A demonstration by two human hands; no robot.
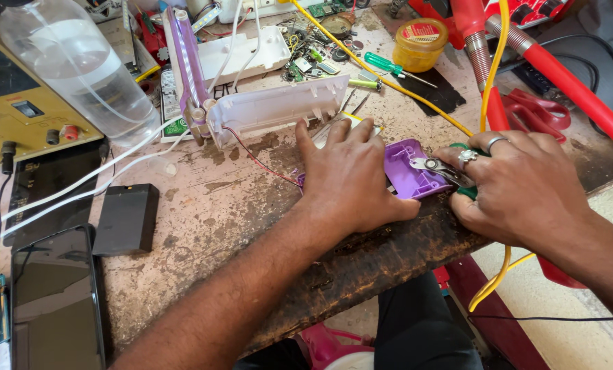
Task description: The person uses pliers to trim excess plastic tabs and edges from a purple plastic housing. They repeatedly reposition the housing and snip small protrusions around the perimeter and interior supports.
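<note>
Pressing flat, left hand (351, 175) pins purple casing (406, 168) near bench edge (389, 264); right hand (519, 185) pinches pliers (437, 166).

Repair workshop: worn bench (251, 205), power supply (18, 103), screwdriver (389, 66).

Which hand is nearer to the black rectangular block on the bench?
Left. The left hand presses on the purple casing, to the right of the black block; the right hand, gripping pliers, is farther right still.

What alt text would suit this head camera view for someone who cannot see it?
A person's left hand presses a purple plastic casing onto a worn workbench while the right hand works metal pliers against it. Tools, wires and electronic parts lie around.
</note>
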